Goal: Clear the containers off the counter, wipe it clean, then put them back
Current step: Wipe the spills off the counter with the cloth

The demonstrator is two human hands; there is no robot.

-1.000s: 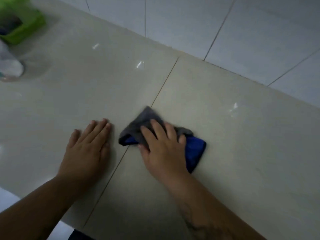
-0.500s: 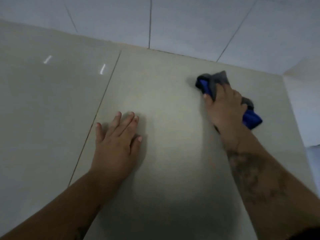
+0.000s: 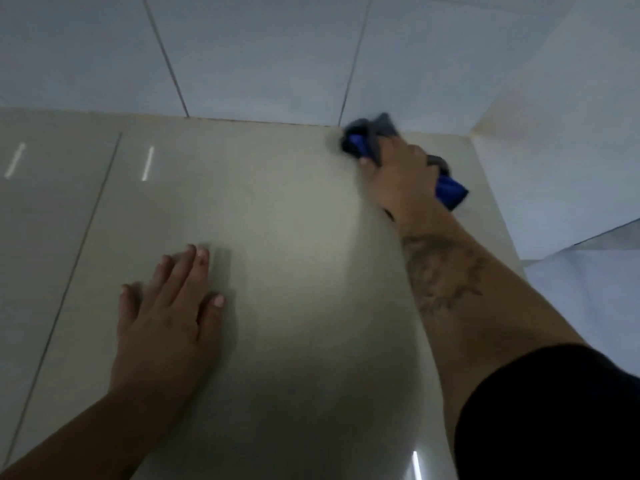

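The beige tiled counter (image 3: 284, 237) fills the view. My right hand (image 3: 403, 174) presses a blue and grey cloth (image 3: 450, 190) onto the counter at its far right, where the counter meets the back wall. The cloth's front end touches the wall joint, and its blue corner sticks out to the right of my hand. My left hand (image 3: 169, 306) lies flat on the counter with fingers spread, nearer to me and to the left, holding nothing. No containers are in view.
A pale tiled wall (image 3: 259, 53) runs along the back of the counter. A side wall (image 3: 561, 133) closes the counter's right end. A grout line (image 3: 79, 251) crosses the counter at the left.
My right hand has carried the cloth from the counter's middle to the far right, up against the back wall. The view turned right, so the green container and the jar left the frame.
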